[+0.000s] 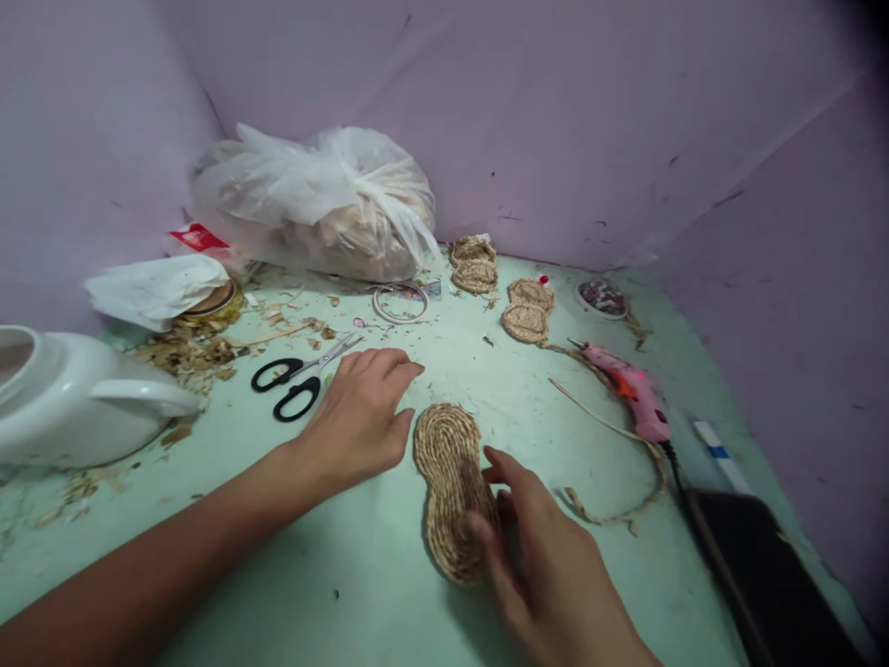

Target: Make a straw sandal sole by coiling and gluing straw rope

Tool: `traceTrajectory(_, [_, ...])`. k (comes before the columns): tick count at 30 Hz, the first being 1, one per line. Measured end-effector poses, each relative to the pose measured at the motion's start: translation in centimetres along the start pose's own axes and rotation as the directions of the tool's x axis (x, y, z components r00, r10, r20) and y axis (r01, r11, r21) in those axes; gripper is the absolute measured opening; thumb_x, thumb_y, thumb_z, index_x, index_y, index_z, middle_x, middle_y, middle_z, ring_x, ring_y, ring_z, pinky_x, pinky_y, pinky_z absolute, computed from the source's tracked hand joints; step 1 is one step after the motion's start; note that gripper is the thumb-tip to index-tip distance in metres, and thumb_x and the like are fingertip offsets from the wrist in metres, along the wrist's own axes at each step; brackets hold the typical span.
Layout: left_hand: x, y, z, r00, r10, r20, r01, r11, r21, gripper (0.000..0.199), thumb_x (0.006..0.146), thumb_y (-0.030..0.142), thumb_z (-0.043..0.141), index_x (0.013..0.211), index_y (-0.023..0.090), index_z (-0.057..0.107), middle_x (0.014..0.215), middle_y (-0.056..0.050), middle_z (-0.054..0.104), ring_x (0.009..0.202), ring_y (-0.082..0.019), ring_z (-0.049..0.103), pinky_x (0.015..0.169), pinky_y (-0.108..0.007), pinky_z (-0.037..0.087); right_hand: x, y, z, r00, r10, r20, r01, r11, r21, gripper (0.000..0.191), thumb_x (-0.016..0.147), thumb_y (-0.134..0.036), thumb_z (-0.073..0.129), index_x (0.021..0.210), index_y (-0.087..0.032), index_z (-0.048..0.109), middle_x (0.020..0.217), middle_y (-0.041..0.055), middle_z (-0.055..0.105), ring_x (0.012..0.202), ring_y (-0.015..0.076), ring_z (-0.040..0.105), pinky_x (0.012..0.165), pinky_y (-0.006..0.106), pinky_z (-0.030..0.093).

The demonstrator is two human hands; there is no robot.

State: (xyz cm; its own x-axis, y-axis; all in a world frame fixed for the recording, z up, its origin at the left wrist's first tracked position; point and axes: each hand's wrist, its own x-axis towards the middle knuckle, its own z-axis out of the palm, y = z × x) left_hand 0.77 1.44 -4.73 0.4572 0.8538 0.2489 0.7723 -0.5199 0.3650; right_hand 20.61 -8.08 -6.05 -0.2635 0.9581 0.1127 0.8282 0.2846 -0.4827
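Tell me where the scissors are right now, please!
In the head view, the scissors lie on the left, between the white jug and the left hand, close beside its fingers.

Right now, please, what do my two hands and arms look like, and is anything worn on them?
Your left hand and right hand show no gloves, rings or watch. No sleeve shows on either arm. Some right fingers are partly hidden.
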Motion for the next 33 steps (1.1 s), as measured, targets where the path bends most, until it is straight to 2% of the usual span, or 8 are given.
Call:
traceTrajectory(6, [-0.6,2.3,-2.0,0.966,-0.112,0.234,0.110,0.994,0.020,0.017,0.077,0.020,0.047,0.078,0.017,0.063,0.077,-0.005,0.064,0.071,-0.021,0.059,0.063,-0.033,0.044,0.5,0.3,-0.3,0.993,0.022,0.113,0.003,0.976,-0.219,0.034,0.078,-0.010,0.043,0.109,-0.022,0.050,0.083,0.0029,0.067,0.061,0.0194,0.065,0.046,0.027,0.037])
traceTrajectory(13, [-1.9,5.4,-3.2,0.899,-0.081,0.431,0.005,0.985,0.175,0.017,0.077,0.019,0.045,0.071,0.018,0.060,0.071,-0.006,0.064,0.066,-0.023,0.060,0.056,-0.032,0.041,0.9,-0.2,-1.7,0.982,0.169,0.081,-0.127,0.917,-0.379,0.025,0.077,-0.026,0.055,0.102,-0.023,0.057,0.076,0.0021,0.066,0.055,0.0201,0.062,0.042,0.026,0.026])
traceTrajectory(17, [-2.2,6.1,-3.7,0.873,-0.085,0.481,-0.033,0.972,0.231,0.018,0.078,0.019,0.043,0.072,0.017,0.060,0.073,-0.007,0.063,0.066,-0.024,0.061,0.056,-0.034,0.041,0.4,0.6,-3.6,0.978,0.188,0.095,-0.155,0.948,-0.280,0.033,0.074,-0.038,0.061,0.103,-0.022,0.059,0.075,0.0019,0.066,0.051,0.0167,0.059,0.044,0.026,0.031])
traceTrajectory(20, [-2.4,6.8,-4.1,0.851,-0.080,0.518,-0.057,0.968,0.243,0.020,0.079,0.021,0.041,0.074,0.017,0.060,0.075,-0.008,0.063,0.067,-0.025,0.061,0.057,-0.036,0.042,-0.3,1.4,-5.0,0.990,0.124,-0.066,-0.128,0.991,-0.046,0.025,0.077,-0.033,0.058,0.101,-0.023,0.059,0.077,-0.0002,0.065,0.051,0.0123,0.056,0.048,0.026,0.039])
traceTrajectory(22, [-2.8,7.2,-4.2,0.838,-0.084,0.538,-0.062,0.967,0.247,0.022,0.080,0.022,0.039,0.074,0.017,0.060,0.076,-0.009,0.063,0.067,-0.026,0.060,0.058,-0.037,0.043,-0.8,1.8,-5.5,0.944,0.132,-0.304,-0.099,0.988,0.120,0.022,0.079,-0.029,0.056,0.100,-0.023,0.059,0.079,0.0002,0.063,0.056,0.0116,0.057,0.052,0.025,0.044])
traceTrajectory(25, [-4.0,7.6,-3.6,0.813,-0.106,0.572,-0.047,0.968,0.245,0.024,0.081,0.021,0.037,0.073,0.017,0.059,0.076,-0.009,0.061,0.067,-0.026,0.060,0.059,-0.038,0.043,-1.7,2.3,-5.5,0.756,0.221,-0.616,-0.070,0.963,0.259,0.025,0.078,-0.025,0.059,0.103,-0.022,0.058,0.085,0.0018,0.059,0.068,0.0132,0.057,0.061,0.027,0.047])
traceTrajectory(28, [-5.8,7.7,-2.3,0.824,-0.145,0.547,0.019,0.973,0.230,0.025,0.082,0.017,0.034,0.079,0.017,0.059,0.077,-0.008,0.060,0.070,-0.026,0.059,0.061,-0.039,0.045,-2.6,2.4,-4.8,0.647,0.193,-0.738,-0.021,0.972,0.235,0.023,0.075,-0.018,0.062,0.098,-0.021,0.059,0.081,0.0010,0.054,0.070,0.0142,0.054,0.067,0.031,0.045])
traceTrajectory(33, [-8.0,7.8,-0.1,0.887,-0.182,0.424,0.140,0.982,0.130,0.034,0.084,0.015,0.028,0.106,0.017,0.054,0.086,-0.008,0.059,0.078,-0.024,0.058,0.068,-0.039,0.046,-3.6,1.7,-2.4,0.881,-0.167,-0.442,0.187,0.982,0.002,0.023,0.079,-0.012,0.053,0.100,-0.018,0.058,0.086,0.0058,0.054,0.079,0.0181,0.052,0.074,0.037,0.044])
